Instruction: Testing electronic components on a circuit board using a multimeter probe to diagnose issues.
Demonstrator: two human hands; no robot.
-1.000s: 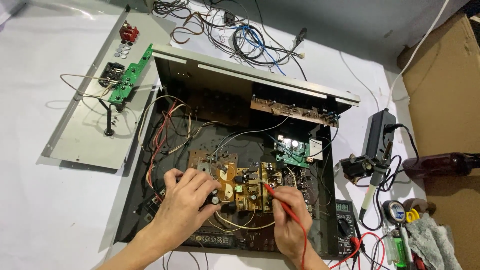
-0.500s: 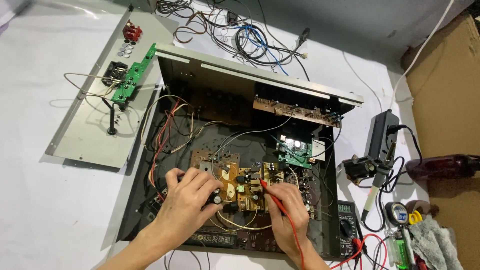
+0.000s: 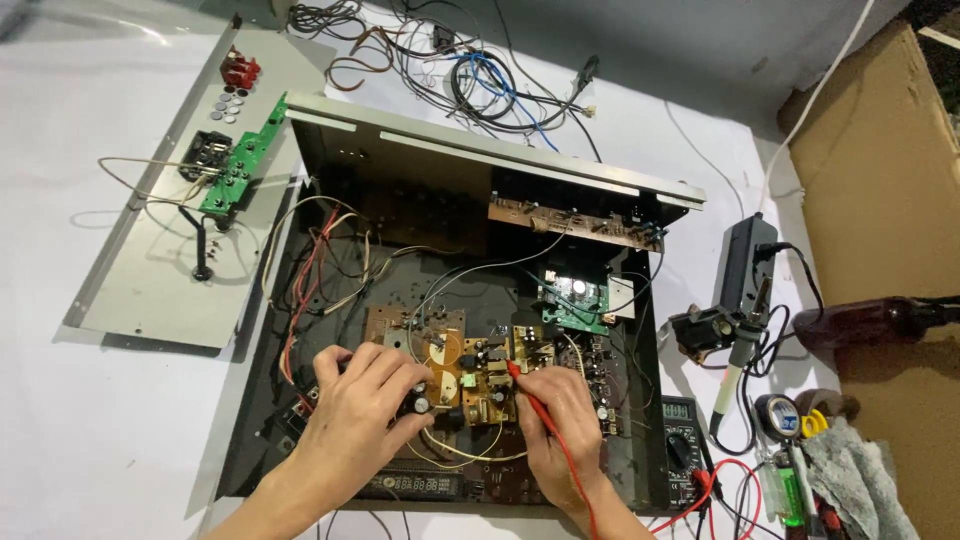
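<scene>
My white desk (image 3: 60, 420) carries an opened audio amplifier chassis (image 3: 440, 300), its black steel tray lying flat with the rear panel standing up at the far edge; it looks heavy and stiff, best gripped by the side walls rather than by anything inside. To its left lies the detached grey cover plate (image 3: 150, 270) with a small green circuit board (image 3: 245, 160) on it. A tangle of loose cables (image 3: 480, 70) sits beyond the chassis, and a soldering iron in its stand (image 3: 735, 335) stands just right of it, a digital multimeter (image 3: 683, 445) near the front corner. Inside the tray, near its front edge, sits the brown power board (image 3: 470, 375), thin and fragile by the look of it, crowded with capacitors and coils, safest held by its bare edges. My left hand (image 3: 355, 420) rests on the board's left side, fingers curled together over a black probe I can barely see. My right hand (image 3: 560, 430) has its fingers clamped pencil-style on the red test probe (image 3: 530, 400), tip touching the board; the slim probe should handle light and rigid.
</scene>
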